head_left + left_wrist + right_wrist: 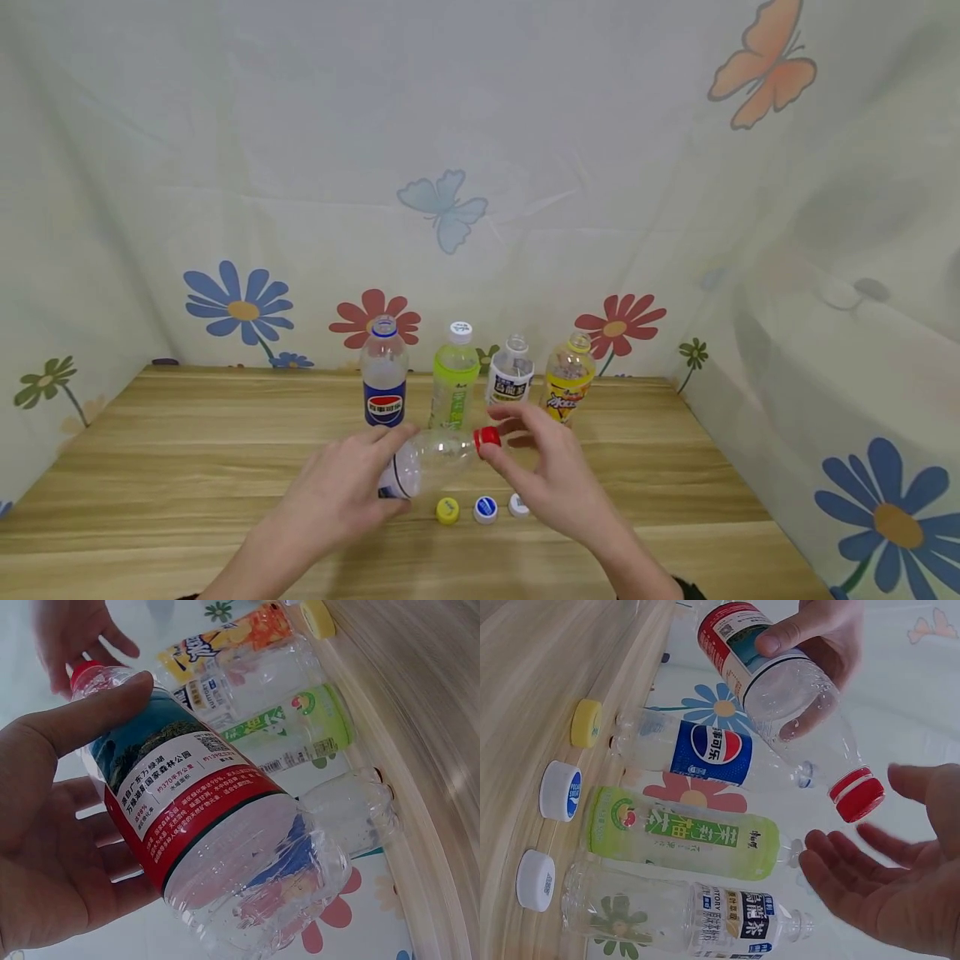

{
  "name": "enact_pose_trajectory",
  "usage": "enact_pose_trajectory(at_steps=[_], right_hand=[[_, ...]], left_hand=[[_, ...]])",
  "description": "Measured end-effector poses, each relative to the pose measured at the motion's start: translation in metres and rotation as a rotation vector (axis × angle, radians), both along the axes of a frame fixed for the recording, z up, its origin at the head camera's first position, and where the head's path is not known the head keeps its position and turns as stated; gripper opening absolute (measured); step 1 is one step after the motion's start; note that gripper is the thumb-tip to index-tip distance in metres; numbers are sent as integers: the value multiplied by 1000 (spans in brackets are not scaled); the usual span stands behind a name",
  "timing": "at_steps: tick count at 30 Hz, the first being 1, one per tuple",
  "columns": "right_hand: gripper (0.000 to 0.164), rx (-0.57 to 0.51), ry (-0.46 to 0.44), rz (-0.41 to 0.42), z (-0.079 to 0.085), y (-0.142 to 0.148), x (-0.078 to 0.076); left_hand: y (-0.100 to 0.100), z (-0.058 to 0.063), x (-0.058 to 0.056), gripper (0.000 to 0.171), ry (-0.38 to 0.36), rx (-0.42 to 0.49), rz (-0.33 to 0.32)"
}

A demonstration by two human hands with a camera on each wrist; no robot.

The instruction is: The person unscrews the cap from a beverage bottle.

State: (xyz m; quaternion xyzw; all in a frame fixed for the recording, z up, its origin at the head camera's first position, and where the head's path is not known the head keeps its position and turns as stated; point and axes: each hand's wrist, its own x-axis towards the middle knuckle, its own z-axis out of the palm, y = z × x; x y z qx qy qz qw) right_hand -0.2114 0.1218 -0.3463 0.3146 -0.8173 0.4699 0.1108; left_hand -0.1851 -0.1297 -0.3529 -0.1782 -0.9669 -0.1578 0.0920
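Note:
My left hand grips a clear plastic water bottle around its label, thumb on one side and fingers on the other. The bottle is tilted above the table, neck toward the right. Its red cap is on the neck. Around that cap, my right hand holds its thumb and fingers spread, apart from it in the right wrist view. In front lie a yellow cap, a white cap with a blue top and a white cap, partly hidden by my right hand in the head view.
Behind the hands stand an uncapped Pepsi bottle, a green-labelled bottle with a white cap, an uncapped oolong tea bottle and an uncapped yellow-labelled bottle. A flowered cloth hangs behind the wooden table.

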Motion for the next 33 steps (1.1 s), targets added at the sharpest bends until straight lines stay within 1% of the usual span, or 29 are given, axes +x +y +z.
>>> enact_pose_trajectory(at_steps=[2, 5, 9, 12, 18, 21, 33], right_hand=[[33, -3, -64, -36, 0, 0, -1], [35, -1, -137, -72, 0, 1, -1], [34, 3, -167, -70, 0, 1, -2], [31, 8, -161, -65, 0, 1, -1], [17, 16, -145, -63, -1, 0, -1], [14, 13, -140, -55, 0, 0, 0], [18, -8, -67, 21, -3, 2, -1]], left_hand=[[1, 1, 0, 78, 3, -4, -5], [1, 1, 1, 78, 13, -14, -13], [2, 1, 0, 78, 10, -21, -10], [3, 0, 0, 78, 8, -24, -9], [3, -1, -1, 79, -2, -8, -6], [2, -1, -1, 79, -12, 0, -8], [2, -2, -3, 79, -39, 8, 1]])
